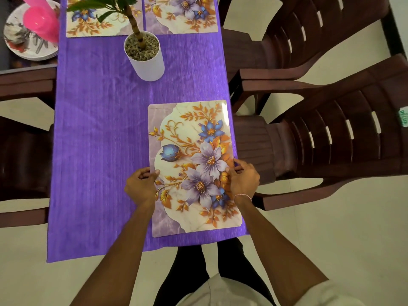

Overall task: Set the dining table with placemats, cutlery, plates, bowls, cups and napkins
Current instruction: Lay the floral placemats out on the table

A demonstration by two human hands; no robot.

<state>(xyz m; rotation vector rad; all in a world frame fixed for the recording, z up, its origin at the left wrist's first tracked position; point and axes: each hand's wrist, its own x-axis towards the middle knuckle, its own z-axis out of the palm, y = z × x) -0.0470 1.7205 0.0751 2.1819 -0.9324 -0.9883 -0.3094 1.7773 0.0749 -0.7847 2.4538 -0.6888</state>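
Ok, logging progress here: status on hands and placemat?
Left hand pinches placemat left edge, right hand grips right edge. Placemat lies on purple tablecloth. Potted plant stands apart, beyond it.

We reach our bare left forearm [123,239] and bare right forearm [271,239] forward and down, the two drawing closer toward the hands. Our bare left hand [141,184] is knuckles up, its fingers [143,173] curled and its thumb [155,172] laid on the left long edge of the glossy rectangular flower-printed placemat [192,133], pinching it. Our bare right hand [244,180] pinches the opposite long edge, fingers curled at the rim. A thin pink thread bracelet [242,196] circles our right wrist. The hands sit about level with each other.
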